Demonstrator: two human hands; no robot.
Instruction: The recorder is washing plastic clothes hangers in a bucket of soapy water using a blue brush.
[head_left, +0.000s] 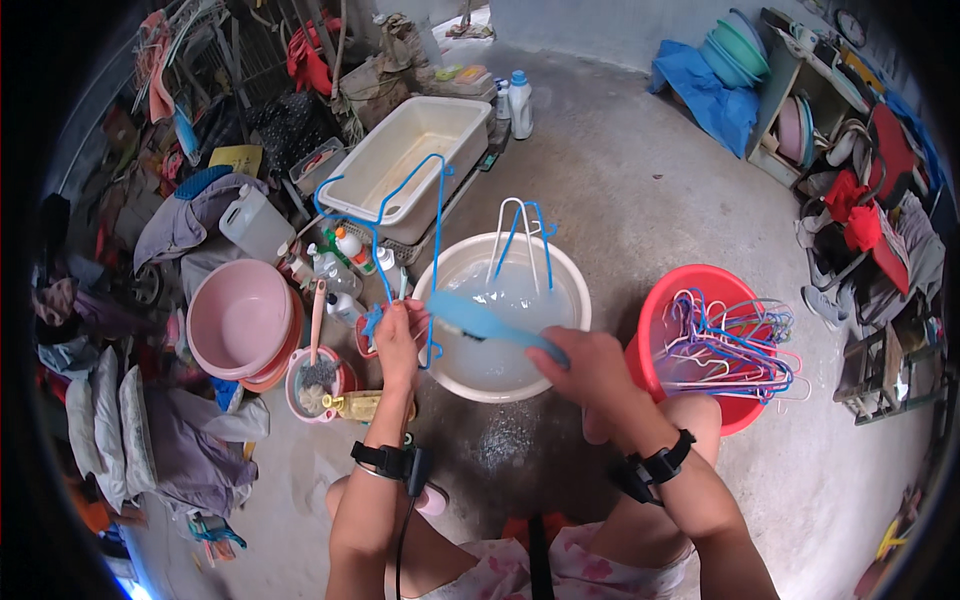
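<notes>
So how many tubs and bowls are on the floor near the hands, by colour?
White: 2, the round basin with soapy water and the rectangular tub
Pink: 2, the big basin and the small bowl with a brush
Red: 1, the bucket of hangers
Total: 5

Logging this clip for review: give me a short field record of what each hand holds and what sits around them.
left hand: grips a blue wire hanger, held upright
right hand: grips a light blue brush, its head near the hanger
below hands: white basin of soapy water with hangers standing in it
right side: red bucket full of mixed-colour hangers
left side: pink basins, detergent bottles
floor: wet concrete
</notes>
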